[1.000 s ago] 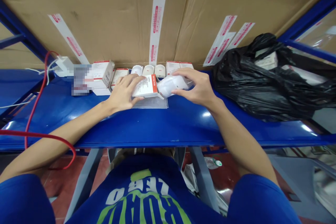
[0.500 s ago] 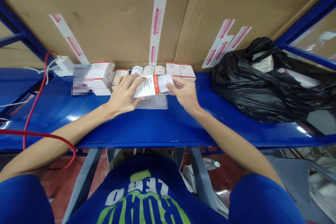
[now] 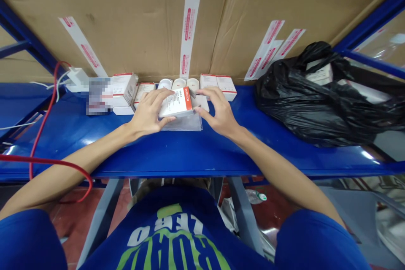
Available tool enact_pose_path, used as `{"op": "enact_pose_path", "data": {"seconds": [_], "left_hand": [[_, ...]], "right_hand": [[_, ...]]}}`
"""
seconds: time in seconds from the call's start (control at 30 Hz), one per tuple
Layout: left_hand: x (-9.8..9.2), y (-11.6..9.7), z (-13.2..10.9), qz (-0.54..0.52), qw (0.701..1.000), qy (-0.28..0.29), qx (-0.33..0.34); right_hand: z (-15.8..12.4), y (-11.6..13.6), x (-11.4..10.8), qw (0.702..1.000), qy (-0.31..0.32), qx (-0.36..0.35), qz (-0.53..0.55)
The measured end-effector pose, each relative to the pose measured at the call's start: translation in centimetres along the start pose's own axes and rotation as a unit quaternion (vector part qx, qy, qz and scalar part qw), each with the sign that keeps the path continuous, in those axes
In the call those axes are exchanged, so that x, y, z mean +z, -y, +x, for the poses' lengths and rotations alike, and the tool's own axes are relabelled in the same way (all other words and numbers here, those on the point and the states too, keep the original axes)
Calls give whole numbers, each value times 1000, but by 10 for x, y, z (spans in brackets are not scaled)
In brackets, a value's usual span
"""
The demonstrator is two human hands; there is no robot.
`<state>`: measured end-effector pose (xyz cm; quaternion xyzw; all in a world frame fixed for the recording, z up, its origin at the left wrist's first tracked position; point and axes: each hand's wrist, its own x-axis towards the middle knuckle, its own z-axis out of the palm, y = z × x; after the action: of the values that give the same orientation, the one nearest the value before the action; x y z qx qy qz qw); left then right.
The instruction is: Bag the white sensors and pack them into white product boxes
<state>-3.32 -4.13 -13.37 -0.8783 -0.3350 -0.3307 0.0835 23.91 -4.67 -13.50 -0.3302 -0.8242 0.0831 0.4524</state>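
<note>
My left hand (image 3: 148, 112) grips a small white carton with an orange end band (image 3: 177, 102), holding it a little above the blue shelf (image 3: 202, 152). My right hand (image 3: 218, 109) is at the carton's open right end, fingers curled on its flap (image 3: 200, 102). The white device that went in is hidden inside. A clear plastic bag (image 3: 186, 123) lies flat under the carton. Behind, a row of white devices (image 3: 179, 84) and more white-and-red cartons (image 3: 218, 83) line the cardboard wall.
A black plastic sack (image 3: 316, 97) holding boxes fills the shelf's right side. More cartons (image 3: 125, 88) stand at the left, beside a white plug (image 3: 76, 78) and a red cable (image 3: 44, 135). A cardboard wall (image 3: 142, 21) backs the shelf.
A second ago my right hand held a bagged white device at the carton's mouth. It pushed the device inside, and its fingers now rest on the end flap.
</note>
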Motion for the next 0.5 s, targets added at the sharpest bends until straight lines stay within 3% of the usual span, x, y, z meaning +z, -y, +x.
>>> {"op": "enact_pose_path", "data": {"seconds": [0.33, 0.5], "left_hand": [[-2, 2, 0, 4, 999, 1, 37], [-7, 1, 3, 4, 999, 30, 23]], "right_hand": [[-2, -7, 8, 999, 46, 13, -11], [2, -8, 7, 980, -8, 153, 128]]}}
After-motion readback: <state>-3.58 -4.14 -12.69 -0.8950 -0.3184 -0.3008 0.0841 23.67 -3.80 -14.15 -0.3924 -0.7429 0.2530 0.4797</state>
